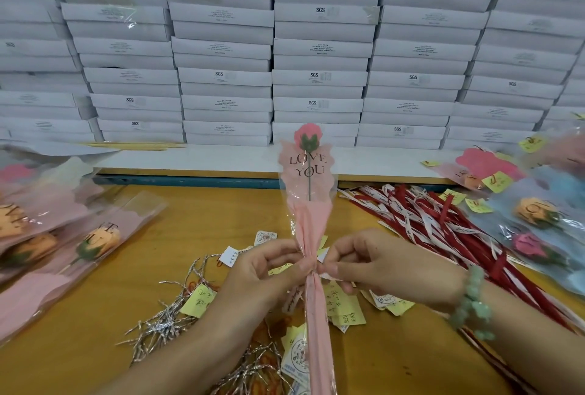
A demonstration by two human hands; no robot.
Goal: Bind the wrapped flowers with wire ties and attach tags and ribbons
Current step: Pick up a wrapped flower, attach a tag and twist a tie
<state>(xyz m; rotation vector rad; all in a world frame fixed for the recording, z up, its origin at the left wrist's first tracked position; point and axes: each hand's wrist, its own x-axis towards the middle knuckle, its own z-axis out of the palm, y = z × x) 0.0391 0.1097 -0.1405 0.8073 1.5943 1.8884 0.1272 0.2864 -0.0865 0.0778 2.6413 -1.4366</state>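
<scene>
Centre frame: one flower (308, 192) in a pink "LOVE YOU" wrap, held upright over the tabletop (190, 220), bloom at top and tail running off the bottom edge. Left grip (269, 271) and right grip (380, 265) meet at the wrap's waist. Both are closed on it, fingertips pinching the gathered wrap from either side. Can't tell whether a tie is already round the waist, since the fingers cover it. A white paper corner shows at the right fingertips; it may be a tag, unclear. No ribbon on this flower. Judged step: binding the waist, so the tag and ribbon are likely left for this piece. Silver ties (164, 322) lie loose at lower left. Yellow and white tags (343, 306) are scattered under the hands, and red and white ribbons (427, 220) are heaped at right. The left pile (63, 236) of wrapped flowers shows no tags, so probably still to do. The right pile (538, 214) carries yellow tags and looks finished. Overall mid-batch, with a fair amount of stock left. White boxes (319, 46) are stacked across the top.
</scene>
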